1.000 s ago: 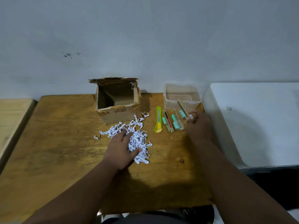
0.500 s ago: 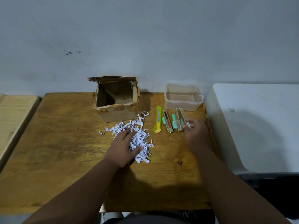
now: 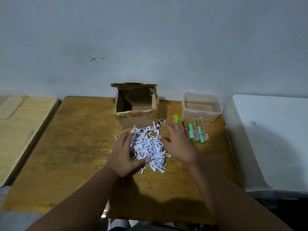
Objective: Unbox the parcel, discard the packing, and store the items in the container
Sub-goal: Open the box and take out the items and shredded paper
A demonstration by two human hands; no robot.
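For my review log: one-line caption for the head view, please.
Left hand and right hand gather shredded paper before the opened cardboard box.

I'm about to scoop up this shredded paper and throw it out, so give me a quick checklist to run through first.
1. Both hands around the pile: ok. The left hand cups its left side and the right hand is at its right side.
2. Shredded paper gathered in one heap: mostly ok, a few strips stray by the cardboard box.
3. Cardboard box emptied: ok as far as its inside shows.
4. Items clear of the paper: ok. The small clear cases lie right of the right hand.
5. Clear container open to take the items: ok, nothing in it.
6. Place to discard the packing: cannot tell, no bin in view.
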